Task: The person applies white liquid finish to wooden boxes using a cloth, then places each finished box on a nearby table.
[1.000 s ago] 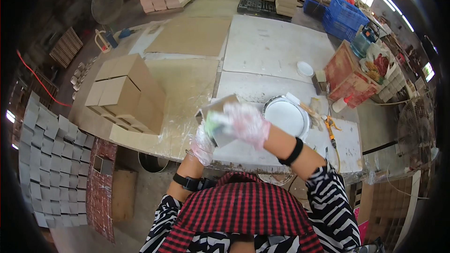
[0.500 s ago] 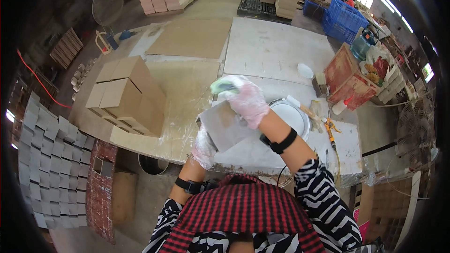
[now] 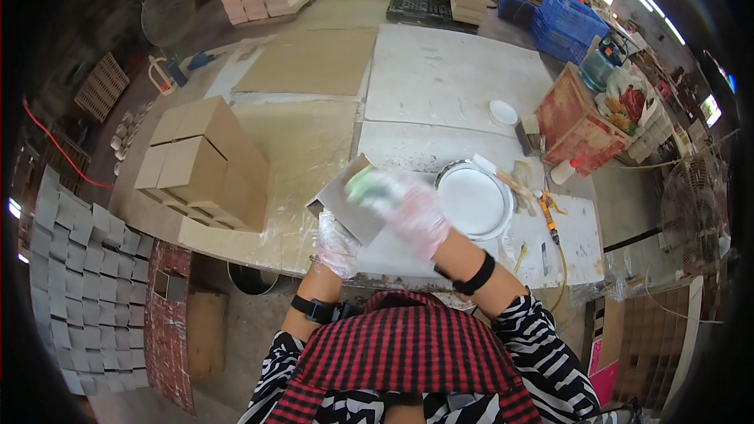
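In my gloved left hand (image 3: 338, 248) is a grey box (image 3: 353, 217), held tilted over the near edge of the table with my fingers closed on its lower left side. My right hand (image 3: 418, 218), in a whitish, stained glove and blurred by motion, is closed round a light green sponge (image 3: 363, 188). The sponge lies against the upper face of the box, and the hand covers part of that face. Just right of this hand stands a round tub (image 3: 509, 212) of white paint.
Plain brown boxes (image 3: 206, 165) are stacked on the table's left. A brush (image 3: 503, 175) touches the tub's rim, with a yellow spray gun (image 3: 550, 208) beside it. Farther off are a white bowl (image 3: 503, 113) and a reddish crate (image 3: 577, 122). Grey boxes (image 3: 90, 283) fill the lower left.
My right hand has come down and nearer with the sponge, onto the box face. The box has turned, with its far corner now higher. My left hand keeps hold of it.
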`<state>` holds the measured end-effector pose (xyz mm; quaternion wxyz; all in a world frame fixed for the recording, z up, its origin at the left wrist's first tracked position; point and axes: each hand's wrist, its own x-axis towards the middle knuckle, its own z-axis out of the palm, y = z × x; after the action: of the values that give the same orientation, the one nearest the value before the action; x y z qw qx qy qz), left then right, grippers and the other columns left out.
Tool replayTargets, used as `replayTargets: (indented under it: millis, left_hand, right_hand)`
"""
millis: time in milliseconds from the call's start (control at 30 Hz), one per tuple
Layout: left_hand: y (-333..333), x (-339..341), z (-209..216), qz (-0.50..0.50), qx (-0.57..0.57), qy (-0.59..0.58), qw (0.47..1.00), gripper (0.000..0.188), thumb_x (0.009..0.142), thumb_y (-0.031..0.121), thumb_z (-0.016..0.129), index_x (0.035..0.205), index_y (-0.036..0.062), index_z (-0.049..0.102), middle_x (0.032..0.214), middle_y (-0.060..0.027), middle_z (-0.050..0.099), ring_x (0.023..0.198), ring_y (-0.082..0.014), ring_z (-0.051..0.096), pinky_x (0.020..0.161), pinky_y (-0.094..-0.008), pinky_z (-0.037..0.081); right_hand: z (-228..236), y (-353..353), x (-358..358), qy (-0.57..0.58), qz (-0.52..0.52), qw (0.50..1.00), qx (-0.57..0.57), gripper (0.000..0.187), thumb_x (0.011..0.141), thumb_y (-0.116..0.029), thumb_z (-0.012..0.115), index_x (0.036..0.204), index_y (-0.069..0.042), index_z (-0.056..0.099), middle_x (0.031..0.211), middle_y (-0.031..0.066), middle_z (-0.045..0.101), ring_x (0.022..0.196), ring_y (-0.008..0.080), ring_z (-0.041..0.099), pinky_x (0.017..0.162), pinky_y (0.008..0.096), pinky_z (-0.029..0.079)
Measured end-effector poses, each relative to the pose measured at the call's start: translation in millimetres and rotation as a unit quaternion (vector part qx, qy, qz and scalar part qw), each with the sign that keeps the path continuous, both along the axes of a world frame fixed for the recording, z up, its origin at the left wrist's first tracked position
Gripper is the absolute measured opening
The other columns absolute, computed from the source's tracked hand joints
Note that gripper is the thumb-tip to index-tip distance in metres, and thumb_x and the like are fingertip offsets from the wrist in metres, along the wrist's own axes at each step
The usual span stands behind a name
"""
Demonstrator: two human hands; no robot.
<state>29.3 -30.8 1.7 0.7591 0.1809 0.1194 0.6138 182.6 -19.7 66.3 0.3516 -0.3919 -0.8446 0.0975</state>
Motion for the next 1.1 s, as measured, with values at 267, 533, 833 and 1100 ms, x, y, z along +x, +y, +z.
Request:
replayTargets:
  millis: [267, 533, 833, 1100]
  left_hand:
    - [-16.9, 13.9, 35.5, 0.085, -0.125, 0.061, 0.987, 0.032, 0.094, 0.024, 0.045, 0.118, 0.0035, 0.05, 0.109, -0.0076, 0.058, 0.095, -0.0171, 0.059, 0.078, -0.0302, 0.052]
    - [-6.7, -7.1, -20.9, 0.096, 0.048, 0.087, 0.99, 0.03, 0.095, 0.024, 0.041, 0.119, 0.0069, 0.049, 0.11, -0.0075, 0.055, 0.099, -0.0166, 0.056, 0.081, -0.0305, 0.05]
    - [-5.5, -7.6, -24.1, 0.051, -0.013, 0.026, 0.998, 0.042, 0.095, 0.032, 0.039, 0.128, 0.0064, 0.043, 0.123, -0.0105, 0.051, 0.109, -0.0238, 0.054, 0.089, -0.0369, 0.047]
    - [-15.7, -12.1, -1.5, 0.138, -0.021, 0.119, 0.983, 0.04, 0.093, 0.029, 0.044, 0.125, 0.0034, 0.046, 0.118, -0.0096, 0.055, 0.104, -0.0218, 0.057, 0.083, -0.0345, 0.05]
  right_hand:
    - [8.4, 24.7, 2.4, 0.025, -0.115, 0.988, -0.104, 0.022, 0.08, -0.031, 0.059, 0.1, -0.021, 0.061, 0.097, 0.001, 0.061, 0.081, 0.0216, 0.059, 0.069, 0.0329, 0.05]
    - [-2.5, 24.2, -29.2, 0.06, -0.032, 0.993, -0.093, 0.025, 0.084, -0.033, 0.051, 0.103, -0.019, 0.058, 0.099, 0.0085, 0.06, 0.092, 0.0262, 0.058, 0.08, 0.0354, 0.048]
    - [8.2, 8.4, -56.3, 0.1, 0.108, 0.985, -0.092, 0.021, 0.079, -0.019, 0.055, 0.098, -0.019, 0.063, 0.101, 0.0008, 0.057, 0.093, 0.0237, 0.057, 0.078, 0.0327, 0.049]
    - [30.9, 11.3, -18.5, -0.013, -0.018, 0.996, 0.088, 0.021, 0.084, -0.022, 0.052, 0.103, -0.016, 0.059, 0.098, 0.0073, 0.058, 0.093, 0.0272, 0.057, 0.08, 0.0352, 0.048]
